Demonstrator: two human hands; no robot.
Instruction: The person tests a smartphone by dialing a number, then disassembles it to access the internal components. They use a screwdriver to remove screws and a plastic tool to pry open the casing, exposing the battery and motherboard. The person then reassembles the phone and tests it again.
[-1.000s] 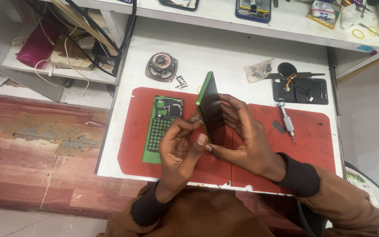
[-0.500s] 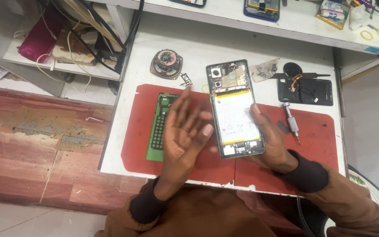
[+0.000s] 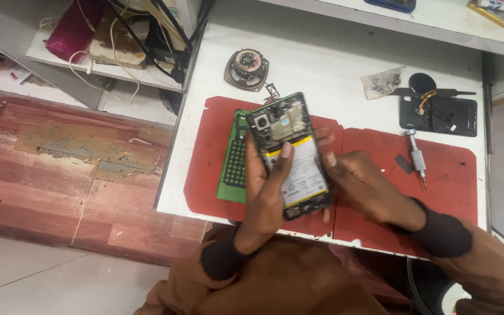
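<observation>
White tabletop (image 3: 333, 58) with a red mat (image 3: 456, 175) fills the view, beside a worn red-brown floor (image 3: 59, 169). Nearest, brown sleeves with dark cuffs run off the bottom edge, so the arms are cut off. Left hand (image 3: 263, 192) grips an opened phone (image 3: 290, 154) from its left side, thumb lying over the pale battery; right hand (image 3: 368, 186) closes on the right edge, its fingertips hidden behind the frame. That phone is held tilted above the mat, back cover off, camera module at the top; the battery's white label with a yellow band carries print too small to make out. Under it a green perforated plate (image 3: 234, 163) lies on the mat, partly hidden by the phone and left hand. Right of the hands lies a small screwdriver (image 3: 417, 157). Farther back sit a round speaker (image 3: 247, 69), a crumpled grey cloth (image 3: 383, 83) and a black phone shell (image 3: 438, 112) with tweezers across it. On the far shelf, packages are cut off by the top edge
</observation>
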